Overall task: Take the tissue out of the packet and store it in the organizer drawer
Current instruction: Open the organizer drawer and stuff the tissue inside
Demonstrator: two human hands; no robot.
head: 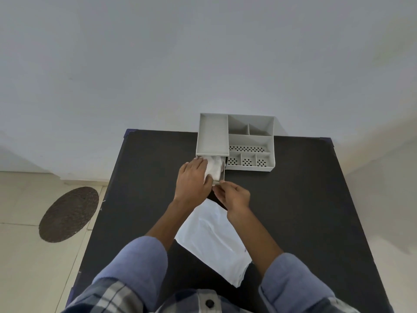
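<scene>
two hands (194,179) meet at the front of the grey organizer (250,141), which stands at the far edge of the black table (304,199), against the pale wall (203,53). far to the left of the organizer, down on the tiled floor (20,256), lies a round brown mat (68,214). nearer in, the left hand lies flat with fingers spread, pressing the white tissue (214,169) down into the pulled-out drawer (222,175) under the organizer's left tray; it pins the tissue under the palm, nothing curled around it. the tissue sits crumpled inside the drawer, partly under that hand, partly under the tray above. just right of that, the right hand (233,195) pinches the drawer's front edge between thumb and fingertips, closed on it. on the table on the near side of the organizer, between the two forearms, the white packet (212,240) lies flat and slack, its far end running under the right wrist. to the right of the drawer the organizer's open compartments show, the front ones with dotted floors. blue sleeves (140,263) cover both forearms low in view.
</scene>
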